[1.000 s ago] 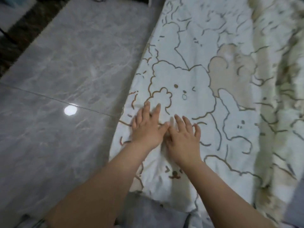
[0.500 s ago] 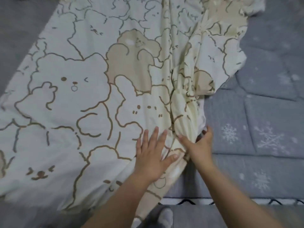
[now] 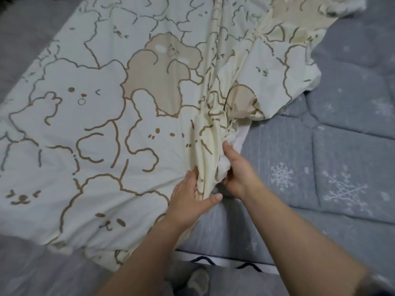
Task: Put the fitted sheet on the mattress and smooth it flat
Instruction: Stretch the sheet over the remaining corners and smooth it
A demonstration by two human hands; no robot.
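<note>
Two hands set on bunched ridge of cream cartoon-bear fitted sheet point(image 3: 102, 133), spread over left part of grey snowflake-quilted mattress point(image 3: 333, 167). Ridge pinched by left hand point(image 3: 188, 201); sheet edge gripped by right hand point(image 3: 237, 167), fingers curled.

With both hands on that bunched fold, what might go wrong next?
1. The sheet covers only part of the mattress; pulling the bunch may drag the flat part askew.
2. The right hand and left hand grip gathered cloth, so creases could stay.
</note>
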